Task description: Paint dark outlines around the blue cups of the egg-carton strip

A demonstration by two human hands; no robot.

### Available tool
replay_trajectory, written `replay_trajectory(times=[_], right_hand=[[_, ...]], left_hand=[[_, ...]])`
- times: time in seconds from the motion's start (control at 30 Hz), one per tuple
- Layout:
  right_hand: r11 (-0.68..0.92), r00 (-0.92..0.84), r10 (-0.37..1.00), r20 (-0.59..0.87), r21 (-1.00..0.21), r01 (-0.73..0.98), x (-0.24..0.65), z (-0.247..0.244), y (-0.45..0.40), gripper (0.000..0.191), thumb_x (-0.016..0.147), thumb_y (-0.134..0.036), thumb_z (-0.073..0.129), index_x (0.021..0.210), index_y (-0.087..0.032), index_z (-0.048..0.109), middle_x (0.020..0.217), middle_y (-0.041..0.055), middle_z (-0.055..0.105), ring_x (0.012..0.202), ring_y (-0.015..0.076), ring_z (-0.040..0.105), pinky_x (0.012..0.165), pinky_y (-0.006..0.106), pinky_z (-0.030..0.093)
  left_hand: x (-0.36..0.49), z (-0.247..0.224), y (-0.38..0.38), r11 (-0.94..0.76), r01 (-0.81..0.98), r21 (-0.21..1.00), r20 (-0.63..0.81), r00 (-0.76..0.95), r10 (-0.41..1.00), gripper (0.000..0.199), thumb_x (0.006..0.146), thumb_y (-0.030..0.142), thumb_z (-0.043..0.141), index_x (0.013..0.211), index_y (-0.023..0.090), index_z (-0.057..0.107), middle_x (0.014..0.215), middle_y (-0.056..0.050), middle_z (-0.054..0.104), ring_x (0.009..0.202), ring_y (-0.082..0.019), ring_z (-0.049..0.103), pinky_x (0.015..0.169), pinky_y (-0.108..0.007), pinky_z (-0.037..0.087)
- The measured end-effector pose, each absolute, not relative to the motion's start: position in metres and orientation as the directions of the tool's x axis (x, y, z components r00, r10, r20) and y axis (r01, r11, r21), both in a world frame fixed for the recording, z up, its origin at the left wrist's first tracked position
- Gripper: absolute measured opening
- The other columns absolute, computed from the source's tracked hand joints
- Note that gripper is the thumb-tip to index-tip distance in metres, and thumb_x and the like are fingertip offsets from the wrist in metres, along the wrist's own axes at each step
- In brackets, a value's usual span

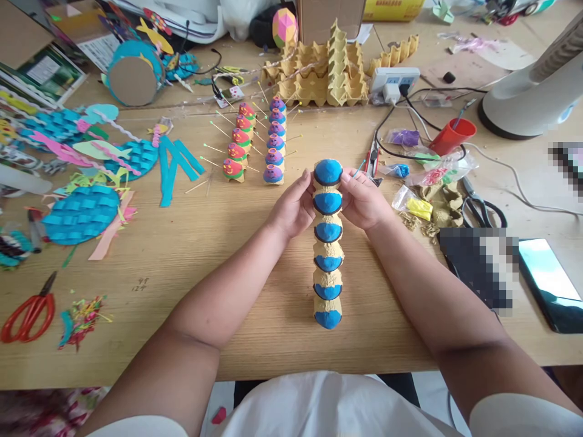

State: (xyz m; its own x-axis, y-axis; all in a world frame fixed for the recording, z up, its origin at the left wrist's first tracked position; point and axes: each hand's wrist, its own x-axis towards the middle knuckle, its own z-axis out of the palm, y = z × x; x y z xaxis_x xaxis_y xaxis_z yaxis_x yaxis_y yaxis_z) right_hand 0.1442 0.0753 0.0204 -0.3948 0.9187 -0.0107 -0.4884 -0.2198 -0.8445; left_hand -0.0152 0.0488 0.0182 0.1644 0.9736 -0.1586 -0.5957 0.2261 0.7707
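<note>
A strip of egg carton [328, 233] with several bumps runs lengthwise in front of me, each bump partly covered in blue clay edged with a dark line. My left hand [294, 206] grips its far end from the left, thumb at the side of the top bump. On the opposite side my right hand [365, 199] pinches the same end between thumb and fingers. Beyond the hands stand two finished-looking strips: a red and green one [235, 152] with thin sticks poking out, and a purple and blue one [274, 156] with similar sticks.
Right of my hands lie a red utility knife [372, 159], bagged yellow clay [419, 208], black scissors [485, 209], a red cup [453, 135] and a phone [551, 282]. Egg trays [314, 73] stand behind. Orange scissors [30, 312], paper scraps [86, 318] and blue woven paper pieces [82, 212] lie left.
</note>
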Motion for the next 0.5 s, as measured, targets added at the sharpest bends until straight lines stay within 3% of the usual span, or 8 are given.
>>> replay_trajectory(times=[0.17,0.27,0.4,0.5], right_hand=[[-0.216,-0.408,0.913,-0.005,-0.854,-0.473,0.148,0.022,0.077,0.057,0.061,-0.059,0.103,0.078,-0.022,0.063,0.059,-0.0099,0.041,0.055,0.0072,0.037,0.055,0.022,0.04],[-0.168,-0.429,0.903,0.03,-0.894,-0.416,0.152,0.023,0.079,0.055,0.06,-0.058,0.104,0.078,-0.02,0.068,0.065,-0.0068,0.055,0.061,0.0085,0.049,0.062,0.024,0.047],[-0.019,-0.38,0.919,0.107,-0.95,-0.312,0.159,0.018,0.083,0.048,0.066,-0.058,0.101,0.077,-0.02,0.073,0.068,-0.0051,0.058,0.066,0.0096,0.05,0.066,0.025,0.046],[0.069,-0.335,0.93,0.153,-0.965,-0.251,0.162,0.015,0.085,0.045,0.072,-0.059,0.097,0.075,-0.021,0.073,0.069,-0.0044,0.058,0.068,0.0102,0.049,0.067,0.026,0.043]], left_hand=[[-0.015,0.021,0.047,0.203,-0.563,0.801,-0.136,0.159,0.978,0.035,0.095,0.054,0.08,0.099,0.02,0.077,0.096,-0.003,0.082,0.095,-0.018,0.08,0.074,-0.024,0.062],[-0.013,0.021,0.046,0.167,-0.588,0.791,-0.087,0.162,0.983,0.036,0.091,0.053,0.086,0.095,0.019,0.077,0.088,-0.001,0.08,0.08,-0.013,0.077,0.07,-0.022,0.06],[-0.016,0.019,0.05,0.1,-0.582,0.807,-0.012,0.152,0.988,0.047,0.073,0.058,0.098,0.087,0.019,0.078,0.08,0.002,0.077,0.066,-0.008,0.068,0.062,-0.019,0.057],[-0.022,0.016,0.055,0.073,-0.507,0.859,-0.01,0.126,0.992,0.055,0.061,0.063,0.102,0.087,0.02,0.08,0.08,0.001,0.078,0.067,-0.01,0.068,0.062,-0.021,0.056]])
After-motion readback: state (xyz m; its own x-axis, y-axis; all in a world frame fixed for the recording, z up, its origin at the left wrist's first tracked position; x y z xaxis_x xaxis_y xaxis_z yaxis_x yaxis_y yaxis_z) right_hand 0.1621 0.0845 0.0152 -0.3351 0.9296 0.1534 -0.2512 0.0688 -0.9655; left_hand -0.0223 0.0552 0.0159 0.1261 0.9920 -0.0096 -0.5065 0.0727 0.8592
